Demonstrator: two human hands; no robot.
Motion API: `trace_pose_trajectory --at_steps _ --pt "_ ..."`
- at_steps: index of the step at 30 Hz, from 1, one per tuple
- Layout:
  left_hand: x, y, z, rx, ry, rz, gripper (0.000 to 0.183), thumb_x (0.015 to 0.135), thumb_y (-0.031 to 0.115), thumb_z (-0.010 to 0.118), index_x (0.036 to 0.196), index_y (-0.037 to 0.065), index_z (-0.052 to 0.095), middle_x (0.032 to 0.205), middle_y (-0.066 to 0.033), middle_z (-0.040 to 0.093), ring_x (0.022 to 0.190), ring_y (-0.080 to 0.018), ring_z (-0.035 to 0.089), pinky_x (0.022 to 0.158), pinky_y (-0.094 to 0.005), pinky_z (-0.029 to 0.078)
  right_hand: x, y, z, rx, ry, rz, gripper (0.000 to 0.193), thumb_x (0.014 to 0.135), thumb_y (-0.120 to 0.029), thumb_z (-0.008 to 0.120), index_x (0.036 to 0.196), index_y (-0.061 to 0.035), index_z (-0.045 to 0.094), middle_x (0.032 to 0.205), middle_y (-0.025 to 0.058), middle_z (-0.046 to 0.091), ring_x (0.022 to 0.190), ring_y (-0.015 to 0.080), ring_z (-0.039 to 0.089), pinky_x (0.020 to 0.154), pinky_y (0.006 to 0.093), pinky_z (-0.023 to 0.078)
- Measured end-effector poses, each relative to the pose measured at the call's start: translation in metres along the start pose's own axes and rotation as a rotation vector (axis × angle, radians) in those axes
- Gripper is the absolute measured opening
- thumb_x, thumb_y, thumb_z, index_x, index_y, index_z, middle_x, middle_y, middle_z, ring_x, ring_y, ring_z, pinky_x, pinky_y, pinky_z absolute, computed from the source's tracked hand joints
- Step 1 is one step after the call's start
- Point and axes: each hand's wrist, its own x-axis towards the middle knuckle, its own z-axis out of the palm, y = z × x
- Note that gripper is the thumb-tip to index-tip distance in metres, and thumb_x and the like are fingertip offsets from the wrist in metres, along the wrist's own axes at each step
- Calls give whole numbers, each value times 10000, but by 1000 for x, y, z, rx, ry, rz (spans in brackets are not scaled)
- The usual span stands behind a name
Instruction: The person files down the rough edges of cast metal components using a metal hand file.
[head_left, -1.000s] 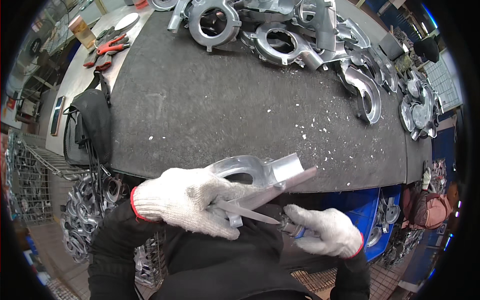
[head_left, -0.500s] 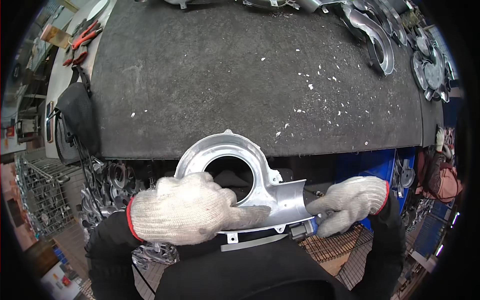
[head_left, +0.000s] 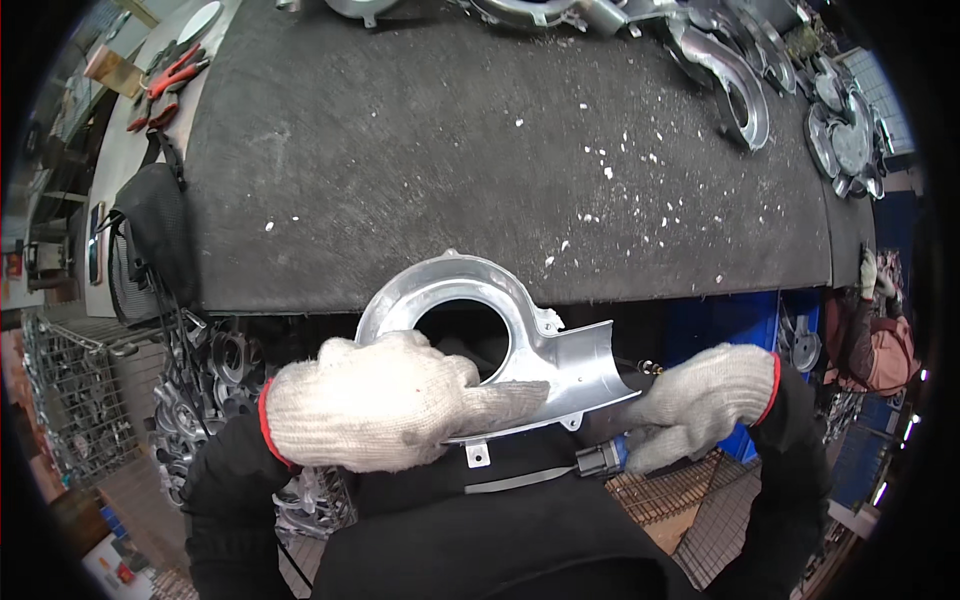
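Note:
My left hand (head_left: 370,405), in a white knit glove with a red cuff, grips a silvery cast-metal housing (head_left: 580,365) by its near left side. The housing has a large round opening and a curved channel ending at the right. My index finger lies along the channel. In my gloved right hand (head_left: 705,405) is a blue-and-grey handheld power tool (head_left: 603,458) with a long, thin flat strip pointing left. The strip lies just below the housing's near edge, apart from it. My right fingers wrap the tool's body and hide most of it.
Before me stands a dark-topped workbench (head_left: 480,190) strewn with pale chips. More metal castings (head_left: 740,95) lie along its far right. A black mesh bag (head_left: 150,235) hangs at left, near red-and-grey gloves (head_left: 165,90). Blue bins (head_left: 735,330) and wire baskets (head_left: 85,390) sit lower.
The housing's right end has tilted up toward the bench, widening the gap between its near edge and the tool's strip. The tool has shifted slightly, and the view has moved a little.

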Motion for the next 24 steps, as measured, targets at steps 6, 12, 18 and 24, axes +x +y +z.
trace_pose_trajectory --at_steps 6,12,18,24 --pt "-6 -17 -10 -402 270 200 901 786 348 839 1548 135 409 911 -125 692 844 -289 684 759 -377 545 -15 10 61 773 503 -332 539 944 26 622 1464 -10 482 1148 122 713 993 173 704 910 255 579" --pt "-19 -9 -1 -695 559 -51 885 601 351 969 1358 45 627 857 -60 732 731 -149 693 695 -307 558 36 -28 68 715 843 -235 753 868 -245 686 1560 -220 390 1065 147 739 842 304 735 795 365 587" --pt "-15 2 -10 -575 582 -172 765 704 364 925 1332 34 641 912 -138 762 833 -197 750 778 -306 565 4 -41 66 429 819 -16 750 904 -311 689 1571 -223 358 1076 135 738 843 307 733 754 374 587" --pt "-10 0 2 -764 642 -207 780 686 262 942 1345 0 616 896 -118 772 822 -153 739 775 -296 563 16 -40 75 313 914 -39 791 936 -391 663 1598 -217 268 1025 139 735 837 343 725 714 413 586"
